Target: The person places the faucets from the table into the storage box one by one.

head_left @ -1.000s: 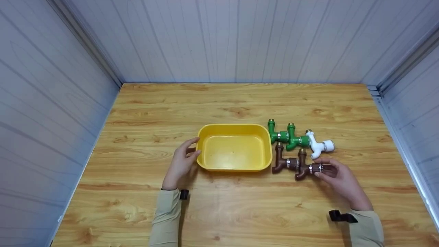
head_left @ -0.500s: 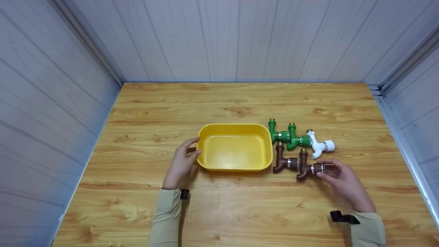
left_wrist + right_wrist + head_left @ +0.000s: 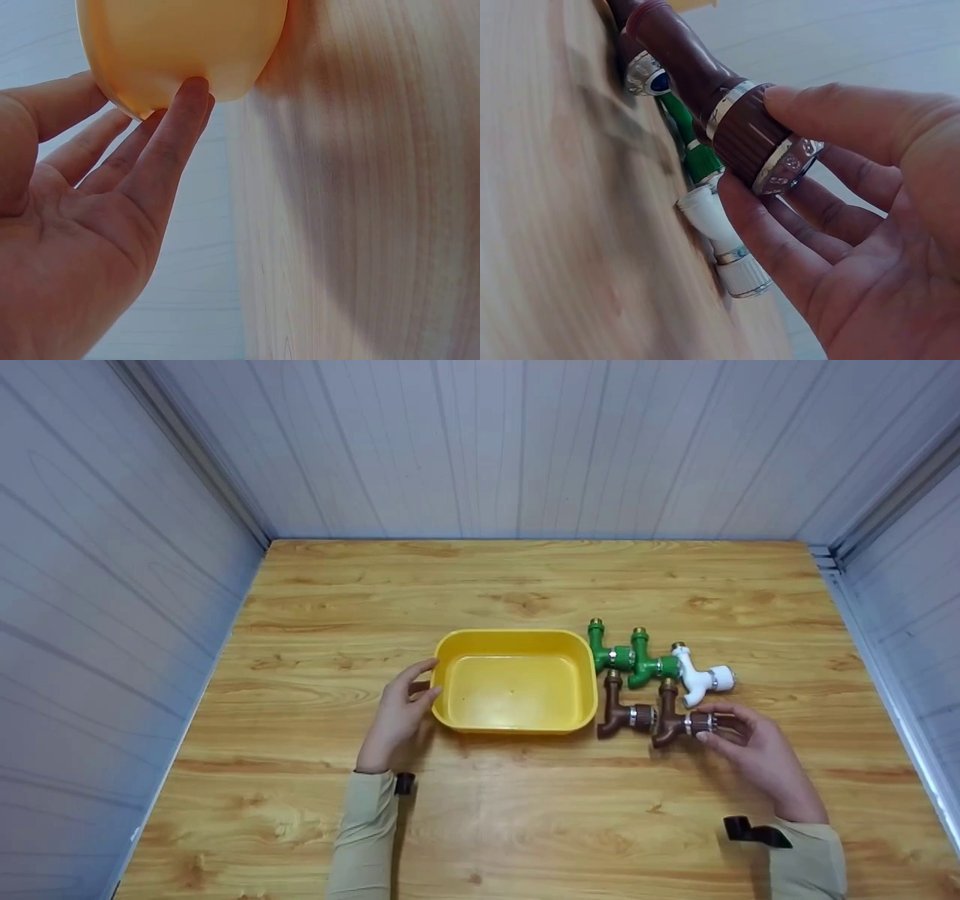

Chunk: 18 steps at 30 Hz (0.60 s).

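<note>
In the head view, my left hand [image 3: 396,720] holds the left end of a yellow plastic tub [image 3: 514,729]. The left wrist view shows the thumb at the rim and fingers against the tub's outer wall [image 3: 187,45]. With thumb and fingers, my right hand [image 3: 765,761] pinches the ribbed knob of a brown tap [image 3: 666,727], its brass-threaded end pointing away from me. Just left of it lies a second brown tap [image 3: 613,714]. Behind these, two green taps [image 3: 598,643] [image 3: 640,660] and a white tap [image 3: 696,681] form a row.
The tub has nothing in it, and the taps lie close along its right side. Everything stands on a wood-grain table [image 3: 480,825]. Pale panel walls [image 3: 480,450] enclose the table at the back and on both sides. Black straps [image 3: 754,832] sit at the wrists.
The held brown tap has shifted slightly right and away from me with my right hand, widening its offset from the other brown tap. My left hand and the tub stay nearly still.
</note>
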{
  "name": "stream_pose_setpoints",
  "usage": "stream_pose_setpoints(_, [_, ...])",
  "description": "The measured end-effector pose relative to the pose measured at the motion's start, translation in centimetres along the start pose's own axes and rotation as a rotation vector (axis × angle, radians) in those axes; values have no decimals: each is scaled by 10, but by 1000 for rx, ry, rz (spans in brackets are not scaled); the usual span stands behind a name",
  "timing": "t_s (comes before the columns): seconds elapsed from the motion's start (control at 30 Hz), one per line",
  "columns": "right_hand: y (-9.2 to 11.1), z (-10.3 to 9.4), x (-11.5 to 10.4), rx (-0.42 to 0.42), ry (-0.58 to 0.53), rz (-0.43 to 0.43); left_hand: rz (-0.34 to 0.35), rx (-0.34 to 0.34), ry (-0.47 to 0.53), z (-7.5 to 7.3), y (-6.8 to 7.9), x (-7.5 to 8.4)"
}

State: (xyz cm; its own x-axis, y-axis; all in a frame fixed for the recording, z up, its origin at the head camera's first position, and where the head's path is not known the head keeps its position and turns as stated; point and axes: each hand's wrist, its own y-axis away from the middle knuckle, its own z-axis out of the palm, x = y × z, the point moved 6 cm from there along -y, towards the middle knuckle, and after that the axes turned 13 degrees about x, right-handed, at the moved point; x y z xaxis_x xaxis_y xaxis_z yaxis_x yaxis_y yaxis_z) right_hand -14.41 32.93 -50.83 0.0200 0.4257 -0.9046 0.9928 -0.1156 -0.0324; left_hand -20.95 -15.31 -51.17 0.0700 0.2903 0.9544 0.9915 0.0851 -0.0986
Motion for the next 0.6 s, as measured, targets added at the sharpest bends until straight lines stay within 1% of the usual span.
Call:
stream_pose_setpoints(0.17, [-2, -3, -4, 21, -24, -13, -11, -7, 20, 0, 1, 4])
stream_pose_setpoints(0.3, [-2, -4, -8, 29, -39, -25, -12, -23, 33, -2, 5, 19])
stream_pose_setpoints(0.4, [-2, -3, -13, 27, -73, -38, -4, -33, 28, -3, 8, 29])
stream_pose_setpoints(0.43, [-2, -3, -15, 26, -81, -41, -2, -32, 29, -3, 8, 29])
stream_pose_setpoints(0.6, [-1, -1, -22, 23, -104, -46, 11, -10, 17, -1, 3, 10])
